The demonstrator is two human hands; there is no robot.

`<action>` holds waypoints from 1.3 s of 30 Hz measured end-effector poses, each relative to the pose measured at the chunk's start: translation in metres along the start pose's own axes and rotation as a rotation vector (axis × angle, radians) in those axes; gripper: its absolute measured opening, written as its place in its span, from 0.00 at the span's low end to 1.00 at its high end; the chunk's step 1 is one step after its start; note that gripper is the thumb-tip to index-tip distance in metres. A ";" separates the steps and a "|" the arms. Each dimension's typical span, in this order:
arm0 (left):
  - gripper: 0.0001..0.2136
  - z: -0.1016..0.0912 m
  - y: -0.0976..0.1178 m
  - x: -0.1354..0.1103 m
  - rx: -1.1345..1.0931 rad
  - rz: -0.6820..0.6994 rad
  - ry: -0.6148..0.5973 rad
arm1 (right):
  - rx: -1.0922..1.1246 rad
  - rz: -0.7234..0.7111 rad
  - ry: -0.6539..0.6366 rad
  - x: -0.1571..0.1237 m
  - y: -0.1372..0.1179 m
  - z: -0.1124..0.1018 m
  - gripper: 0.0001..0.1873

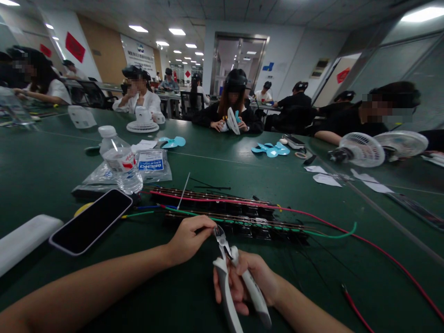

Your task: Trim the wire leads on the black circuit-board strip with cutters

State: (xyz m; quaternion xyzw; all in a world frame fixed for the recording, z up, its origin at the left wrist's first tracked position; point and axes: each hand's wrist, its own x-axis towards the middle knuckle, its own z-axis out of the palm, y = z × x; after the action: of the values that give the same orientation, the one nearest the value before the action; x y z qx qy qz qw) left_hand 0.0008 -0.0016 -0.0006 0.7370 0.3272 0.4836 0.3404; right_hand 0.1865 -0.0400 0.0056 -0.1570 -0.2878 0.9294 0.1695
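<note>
My right hand (249, 280) is wrapped round the white and grey handles of a pair of side cutters (222, 240). Their jaws point up and away from me, at the fingertips of my left hand (190, 238). My left fingers are pinched together; whatever is between them is too small to make out. Just beyond lies a long black rack-like assembly (236, 222) in two rows. A red wire (225, 200) and a green wire (208, 216) run along it. One pale cable tie (183, 190) sticks up from its left part, and thin black strands trail off its right side.
Left of the assembly are a phone (92, 222), a water bottle (120, 159), a plastic bag (156, 166) and a white block (27, 240). A loose red wire end (355, 305) lies right. Blue fan blades (270, 149) and fan cages (364, 149) sit farther back, where several people work.
</note>
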 end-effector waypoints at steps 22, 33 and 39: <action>0.07 -0.001 0.000 0.000 0.024 0.060 -0.042 | -0.055 0.000 0.060 0.000 -0.001 0.002 0.22; 0.06 -0.001 0.001 0.001 0.033 0.064 -0.059 | -0.036 0.009 0.014 0.000 -0.002 0.001 0.24; 0.07 -0.002 0.001 0.001 0.034 0.076 -0.077 | -0.011 0.063 0.013 -0.002 -0.002 -0.003 0.25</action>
State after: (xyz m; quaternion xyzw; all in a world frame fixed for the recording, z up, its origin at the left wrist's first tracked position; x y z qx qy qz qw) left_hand -0.0008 -0.0011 0.0011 0.7726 0.2939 0.4619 0.3216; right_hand 0.1897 -0.0376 0.0043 -0.1730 -0.2865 0.9317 0.1412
